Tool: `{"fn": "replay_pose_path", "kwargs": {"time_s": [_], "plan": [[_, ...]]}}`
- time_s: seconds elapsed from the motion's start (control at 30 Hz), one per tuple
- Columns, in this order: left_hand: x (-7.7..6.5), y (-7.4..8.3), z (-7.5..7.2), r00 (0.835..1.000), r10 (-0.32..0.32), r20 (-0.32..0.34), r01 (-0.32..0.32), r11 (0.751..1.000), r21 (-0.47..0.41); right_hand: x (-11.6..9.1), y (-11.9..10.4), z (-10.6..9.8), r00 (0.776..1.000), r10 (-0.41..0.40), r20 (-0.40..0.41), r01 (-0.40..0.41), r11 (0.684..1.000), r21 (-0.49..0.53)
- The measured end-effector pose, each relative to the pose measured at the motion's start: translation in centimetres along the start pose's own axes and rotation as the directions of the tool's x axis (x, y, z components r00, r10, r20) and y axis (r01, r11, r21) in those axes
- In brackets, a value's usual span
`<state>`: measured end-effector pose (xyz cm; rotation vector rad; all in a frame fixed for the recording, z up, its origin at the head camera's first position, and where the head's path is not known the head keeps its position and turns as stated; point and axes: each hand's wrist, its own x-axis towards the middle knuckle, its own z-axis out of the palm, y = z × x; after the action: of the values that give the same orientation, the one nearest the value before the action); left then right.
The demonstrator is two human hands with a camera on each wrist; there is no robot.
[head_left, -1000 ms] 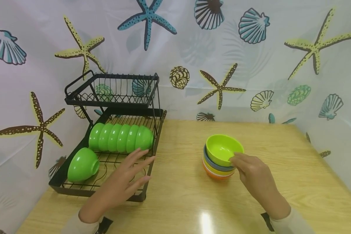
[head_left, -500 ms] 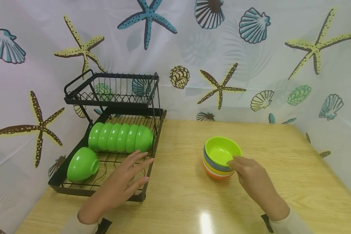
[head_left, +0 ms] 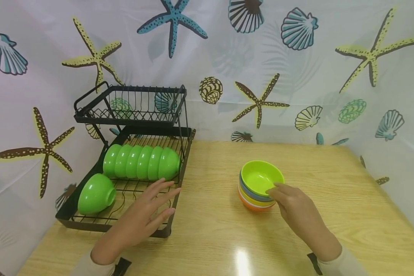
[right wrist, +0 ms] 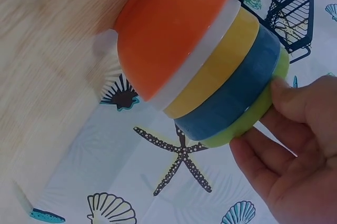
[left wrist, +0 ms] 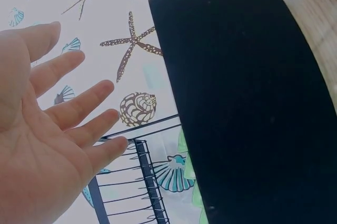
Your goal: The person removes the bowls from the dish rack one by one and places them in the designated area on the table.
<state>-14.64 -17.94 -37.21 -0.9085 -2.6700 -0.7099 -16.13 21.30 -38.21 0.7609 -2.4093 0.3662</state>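
A stack of bowls stands on the wooden table right of centre. On top is a lime-green bowl (head_left: 260,176), its near-right rim pinched between the thumb and fingers of my right hand (head_left: 296,211). Under it, the right wrist view shows a blue bowl (right wrist: 231,87), a yellow bowl (right wrist: 218,66), a white bowl (right wrist: 197,58) and an orange bowl (right wrist: 168,37) at the bottom, nested together. My left hand (head_left: 138,218) holds nothing; its fingers are spread over the near-right part of the black dish rack (head_left: 86,225).
Several green bowls (head_left: 141,163) stand on edge in a row on the rack's lower level. One larger green bowl (head_left: 94,194) lies tilted at its front left. The upper rack shelf (head_left: 127,122) rises behind. A patterned curtain (head_left: 207,46) hangs beyond the table.
The lime-green bowl has shifted slightly left and settled lower on the blue one, my right hand moving with it. My left hand has stayed almost still.
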Motion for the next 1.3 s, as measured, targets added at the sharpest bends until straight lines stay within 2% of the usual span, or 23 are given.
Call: {"fn": "replay_pose_path", "kwargs": {"time_s": [0.27, 0.47, 0.63, 0.9, 0.97, 1.03, 1.1, 1.17, 1.23, 1.3], "plan": [[0.1, 0.1, 0.0, 1.0, 0.013, -0.01, -0.013, 1.0, 0.009, -0.6, -0.2, -0.4, 0.999, 0.026, 0.039, -0.027, 0.999, 0.026], [0.0, -0.3, -0.3, 1.0, 0.005, -0.019, -0.004, 1.0, 0.022, -1.3, -0.8, -0.7, 0.993, 0.017, 0.119, -0.025, 0.998, 0.065], [-0.6, -0.9, -1.3, 0.996, -0.073, -0.052, 0.075, 0.997, 0.031, -1.9, -1.2, -1.0, 0.986, 0.021, 0.163, -0.033, 0.997, 0.073], [-2.1, -2.6, -3.3, 0.974, -0.208, -0.088, 0.211, 0.977, 0.027, -2.5, -1.5, -1.7, 0.987, 0.014, 0.158, -0.026, 0.997, 0.074], [-2.4, -3.3, -3.8, 0.963, -0.243, -0.118, 0.247, 0.969, 0.016, -2.6, -1.5, -1.8, 0.987, 0.01, 0.159, -0.023, 0.997, 0.079], [-2.7, -3.9, -4.2, 0.942, -0.284, -0.178, 0.288, 0.958, -0.002, -2.6, -1.6, -1.9, 0.988, 0.005, 0.157, -0.019, 0.996, 0.086], [-2.9, -4.6, -4.6, 0.912, -0.324, -0.252, 0.336, 0.942, 0.007, -2.7, -1.7, -2.0, 0.988, 0.003, 0.154, -0.017, 0.996, 0.089], [-3.1, -5.2, -4.8, 0.874, -0.361, -0.325, 0.387, 0.922, 0.019, -2.7, -1.8, -2.0, 0.989, 0.003, 0.151, -0.017, 0.996, 0.09], [-3.3, -5.9, -5.0, 0.843, -0.394, -0.366, 0.436, 0.899, 0.035, -2.8, -1.9, -2.1, 0.989, 0.002, 0.149, -0.016, 0.996, 0.091], [-3.5, -6.6, -5.2, 0.819, -0.429, -0.38, 0.478, 0.877, 0.041, -2.8, -1.9, -2.2, 0.989, -0.001, 0.15, -0.013, 0.996, 0.092]]}}
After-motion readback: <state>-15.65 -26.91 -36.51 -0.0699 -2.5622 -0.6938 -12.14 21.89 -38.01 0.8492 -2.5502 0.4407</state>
